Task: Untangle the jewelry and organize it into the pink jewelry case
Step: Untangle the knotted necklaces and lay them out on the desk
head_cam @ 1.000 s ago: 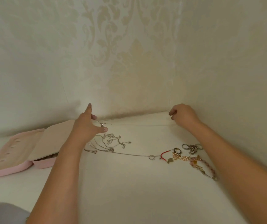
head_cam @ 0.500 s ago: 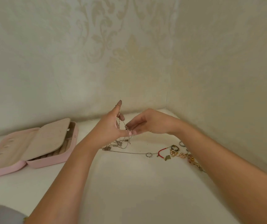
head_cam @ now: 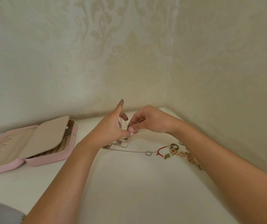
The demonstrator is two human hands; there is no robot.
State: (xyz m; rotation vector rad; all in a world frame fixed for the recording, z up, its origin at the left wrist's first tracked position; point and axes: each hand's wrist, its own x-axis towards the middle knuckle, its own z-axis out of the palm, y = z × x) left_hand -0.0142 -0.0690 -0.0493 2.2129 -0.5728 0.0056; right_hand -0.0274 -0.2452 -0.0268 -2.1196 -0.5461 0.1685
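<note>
Silver chain tangle (head_cam: 118, 143) dangles under my hands: left hand (head_cam: 111, 126) pinches 1 strand, right hand (head_cam: 152, 122) pinches another, fingertips touching. Prob nothing packed yet: pink jewelry case (head_cam: 48, 161) open, well left of left hand; rings (head_cam: 148, 153), bracelets (head_cam: 161, 149) below right wrist.

white table (head_cam: 129, 183) set in a wall corner — pink jewelry case (head_cam: 48, 160) lies open at its left edge; thin chains (head_cam: 113, 145), a ring (head_cam: 148, 153), red cord bracelet (head_cam: 161, 149) and beaded pieces (head_cam: 182, 154) trail toward the back right corner.
</note>
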